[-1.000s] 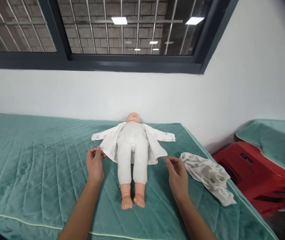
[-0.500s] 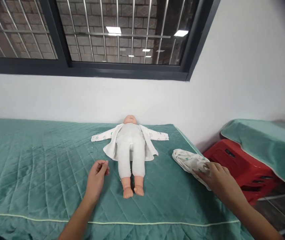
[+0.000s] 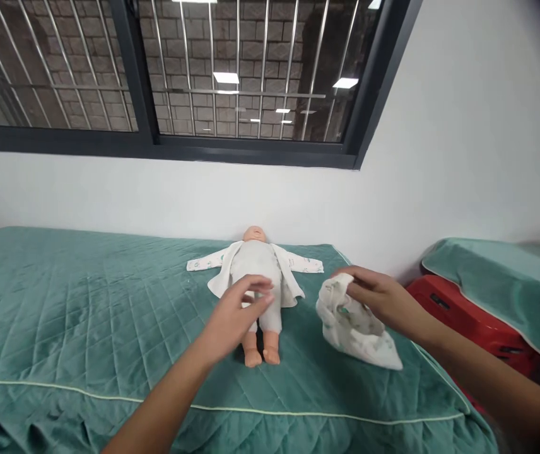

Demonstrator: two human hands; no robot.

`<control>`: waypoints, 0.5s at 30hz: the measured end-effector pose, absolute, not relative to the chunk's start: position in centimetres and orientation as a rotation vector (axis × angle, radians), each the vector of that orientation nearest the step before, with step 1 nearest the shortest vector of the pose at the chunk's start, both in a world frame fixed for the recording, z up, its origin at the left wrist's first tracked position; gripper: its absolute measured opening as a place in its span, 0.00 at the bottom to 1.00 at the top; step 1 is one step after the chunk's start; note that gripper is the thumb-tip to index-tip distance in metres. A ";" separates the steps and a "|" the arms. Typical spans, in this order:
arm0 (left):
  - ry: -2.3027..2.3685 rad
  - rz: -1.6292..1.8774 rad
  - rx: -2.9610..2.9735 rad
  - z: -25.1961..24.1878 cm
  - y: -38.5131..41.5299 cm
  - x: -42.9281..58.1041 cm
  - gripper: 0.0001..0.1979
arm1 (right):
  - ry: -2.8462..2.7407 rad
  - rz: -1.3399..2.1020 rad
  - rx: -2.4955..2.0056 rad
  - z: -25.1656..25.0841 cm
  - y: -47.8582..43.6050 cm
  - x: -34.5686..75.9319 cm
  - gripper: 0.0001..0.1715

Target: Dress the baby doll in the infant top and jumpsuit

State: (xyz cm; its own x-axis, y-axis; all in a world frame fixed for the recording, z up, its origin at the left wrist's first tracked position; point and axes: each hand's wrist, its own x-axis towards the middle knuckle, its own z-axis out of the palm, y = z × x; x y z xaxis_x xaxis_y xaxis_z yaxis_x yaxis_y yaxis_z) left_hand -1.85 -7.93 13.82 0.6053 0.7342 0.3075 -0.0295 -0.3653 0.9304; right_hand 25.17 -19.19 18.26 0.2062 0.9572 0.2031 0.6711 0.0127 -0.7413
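A baby doll [image 3: 261,258] lies on its back on the green quilted cover, arms spread and feet toward me. It wears a white patterned jacket [image 3: 291,291], unfastened at the front, over a white body. Above the doll's legs is my left hand [image 3: 239,315], empty, with fingers and thumb apart. To the doll's right, my right hand [image 3: 369,289] pinches the upper edge of a white baby garment [image 3: 358,337] with a small green print. The garment hangs bunched, partly resting on the cover; its exact kind cannot be made out.
The green quilted cover [image 3: 85,315] spreads across the bed, with pale piping along its front edge. A red plastic object [image 3: 469,321] stands beyond the right edge, partly under another green cloth [image 3: 511,284]. Behind are a white wall [image 3: 156,195] and a barred window [image 3: 251,69].
My left hand has moved right, over the doll's legs, and its fingers have opened. My right hand has lifted the garment's edge and shifted it slightly left. The view has tilted a little.
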 end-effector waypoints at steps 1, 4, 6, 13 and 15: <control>0.488 0.889 1.795 15.0 -8.4 -1.4 0.16 | -1.587 0.525 -1.658 19.8 -18.5 23.6 0.20; 0.268 0.864 1.779 17.9 -9.0 -0.1 0.21 | -1.695 0.649 -1.471 23.5 -16.7 19.7 0.17; 0.216 0.875 1.676 19.4 -8.8 0.3 0.20 | -1.713 0.630 -1.417 25.2 -15.7 17.9 0.15; 0.283 0.840 1.513 23.9 -7.4 -2.9 0.12 | -1.633 0.552 -1.275 28.6 -14.0 15.6 0.16; 0.276 0.917 1.450 24.9 -7.0 -4.0 0.12 | -1.644 0.695 -1.193 29.3 -14.0 15.3 0.18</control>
State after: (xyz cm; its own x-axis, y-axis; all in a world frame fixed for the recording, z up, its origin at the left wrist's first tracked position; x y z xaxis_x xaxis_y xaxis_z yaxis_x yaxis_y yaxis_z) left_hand -4.00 -6.96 24.94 0.6456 0.6752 0.3569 -0.3661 -0.1365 0.9205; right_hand 15.32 -14.02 29.28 -0.0675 0.9287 0.3647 0.3856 0.3615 -0.8489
